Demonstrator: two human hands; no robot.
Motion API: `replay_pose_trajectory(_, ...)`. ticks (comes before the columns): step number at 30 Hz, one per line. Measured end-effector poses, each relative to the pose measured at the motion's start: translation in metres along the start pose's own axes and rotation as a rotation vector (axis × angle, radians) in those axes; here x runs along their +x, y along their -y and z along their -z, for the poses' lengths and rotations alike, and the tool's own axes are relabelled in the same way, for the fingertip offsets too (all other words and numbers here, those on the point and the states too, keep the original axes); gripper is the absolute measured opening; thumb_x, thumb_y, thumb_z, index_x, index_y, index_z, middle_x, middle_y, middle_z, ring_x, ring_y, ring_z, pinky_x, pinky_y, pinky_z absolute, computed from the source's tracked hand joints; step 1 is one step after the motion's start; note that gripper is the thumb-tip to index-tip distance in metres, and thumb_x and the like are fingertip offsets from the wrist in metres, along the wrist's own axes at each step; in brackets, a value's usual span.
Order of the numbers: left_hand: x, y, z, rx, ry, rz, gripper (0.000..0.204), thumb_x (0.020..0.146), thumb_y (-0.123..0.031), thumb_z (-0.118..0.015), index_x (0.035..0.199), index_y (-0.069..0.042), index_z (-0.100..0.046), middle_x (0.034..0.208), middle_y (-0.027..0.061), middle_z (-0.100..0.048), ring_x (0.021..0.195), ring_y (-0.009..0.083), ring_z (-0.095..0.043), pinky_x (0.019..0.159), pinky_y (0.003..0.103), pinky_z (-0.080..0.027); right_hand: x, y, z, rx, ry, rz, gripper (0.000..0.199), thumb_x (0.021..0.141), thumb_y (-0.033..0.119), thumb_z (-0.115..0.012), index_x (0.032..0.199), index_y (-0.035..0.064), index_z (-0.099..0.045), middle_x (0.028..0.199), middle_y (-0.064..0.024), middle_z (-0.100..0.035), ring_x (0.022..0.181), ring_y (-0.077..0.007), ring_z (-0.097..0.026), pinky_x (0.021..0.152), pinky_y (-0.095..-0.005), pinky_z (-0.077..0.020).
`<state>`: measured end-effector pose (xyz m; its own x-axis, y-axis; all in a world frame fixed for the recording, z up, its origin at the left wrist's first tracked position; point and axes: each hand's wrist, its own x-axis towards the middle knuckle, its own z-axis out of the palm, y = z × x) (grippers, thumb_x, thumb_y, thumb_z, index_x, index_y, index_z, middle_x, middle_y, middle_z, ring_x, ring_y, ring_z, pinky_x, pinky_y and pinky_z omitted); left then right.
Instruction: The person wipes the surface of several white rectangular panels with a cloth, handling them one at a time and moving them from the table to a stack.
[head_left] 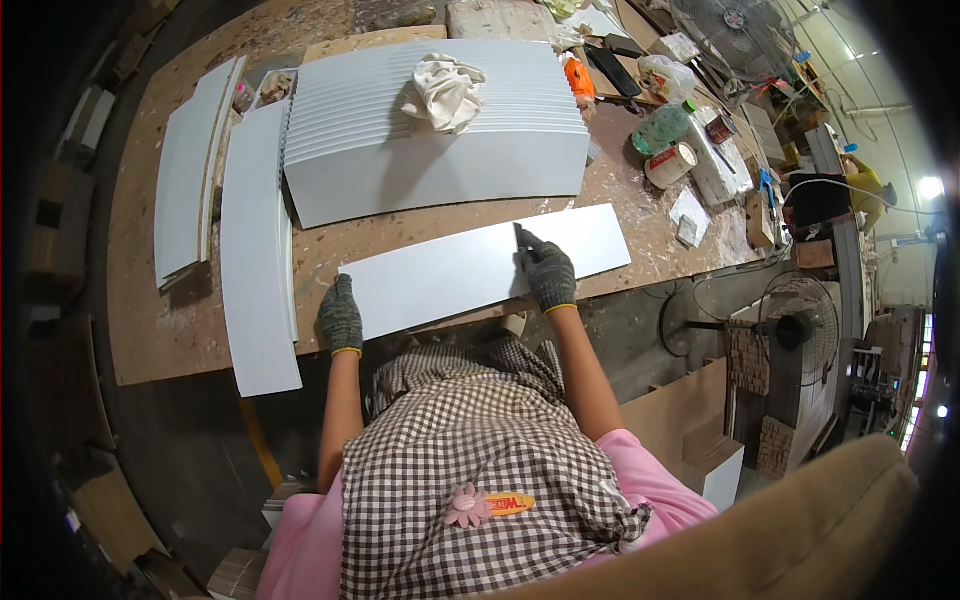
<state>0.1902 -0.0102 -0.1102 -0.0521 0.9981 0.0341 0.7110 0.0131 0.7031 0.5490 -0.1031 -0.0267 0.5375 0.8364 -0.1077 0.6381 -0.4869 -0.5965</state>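
A long white board [450, 270] lies slanted across the near part of the worktable. My left hand [341, 318], in a dark grey knit glove, is closed on the board's left end. My right hand [548, 272], gloved the same way, rests on the board's upper face right of its middle, with fingers reaching across it and somewhat apart. Shadow darkens its fingertips, and I make out nothing held there. Just beyond is a wide stack of white boards [440, 175] with stepped edges, topped by a crumpled white cloth [448, 92].
More white boards [258, 250] lie at the left, one jutting over the table's front edge. Another pile [195, 170] lies farther left. A green-tinted bottle [662, 128], a white can [671, 165] and a foam block [718, 160] stand right. A fan [800, 328] is beyond the table.
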Motion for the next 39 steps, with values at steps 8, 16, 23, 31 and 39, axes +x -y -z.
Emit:
replay_pose_trajectory(8,-0.002,-0.045,0.02,-0.032,0.066,0.275,0.053,0.096,-0.043,-0.044,0.103,0.005,-0.065,0.106,0.0265,-0.064,0.099,0.042,-0.06,0.087,0.045,-0.046,0.0,-0.003,-0.008,0.012,-0.013,-0.005,0.032,0.086,0.024,-0.064,0.117,0.018,-0.067,0.096,-0.0152,-0.067,0.089,-0.0306,-0.065,0.085,-0.0389,-0.0509)
replay_pose_trajectory(16,-0.002,0.008,-0.003,-0.031,-0.048,-0.003,0.046,0.098,-0.035,-0.044,0.107,0.006,-0.064,0.107,0.0259,-0.064,0.101,0.0403,-0.06,0.087,0.043,-0.047,-0.002,0.008,-0.006,-0.006,0.043,0.082,0.034,0.084,0.019,-0.069,0.118,0.0183,-0.068,0.088,-0.0126,-0.069,0.075,-0.0216,-0.066,0.075,-0.0336,-0.052)
replay_pose_trajectory(23,-0.001,0.004,-0.003,-0.012,-0.021,0.022,0.046,0.098,-0.035,-0.045,0.105,0.006,-0.064,0.106,0.0251,-0.065,0.099,0.0398,-0.061,0.087,0.044,-0.047,0.033,-0.051,0.024,0.103,-0.108,-0.296,0.032,0.084,0.02,-0.066,0.116,0.0146,-0.068,0.103,-0.0157,-0.069,0.09,-0.0287,-0.067,0.083,-0.0374,-0.0516)
replay_pose_trajectory(31,0.001,0.024,-0.006,0.29,0.012,-0.206,0.034,0.1,-0.025,-0.041,0.113,0.0,-0.061,0.11,0.0223,-0.064,0.102,0.0363,-0.06,0.087,0.043,-0.048,0.033,-0.069,0.023,0.255,-0.184,-0.224,0.034,0.083,0.019,-0.069,0.116,0.0143,-0.068,0.103,-0.0169,-0.069,0.091,-0.0289,-0.067,0.086,-0.0367,-0.0508)
replay_pose_trajectory(39,0.0,0.018,-0.006,0.106,0.026,-0.055,0.035,0.1,-0.025,-0.041,0.114,0.0,-0.061,0.111,0.0219,-0.064,0.101,0.0362,-0.061,0.088,0.042,-0.048,0.025,-0.037,0.044,0.13,-0.05,-0.282,0.033,0.083,0.018,-0.068,0.116,0.0199,-0.068,0.101,-0.0168,-0.069,0.09,-0.0285,-0.067,0.085,-0.0368,-0.0512)
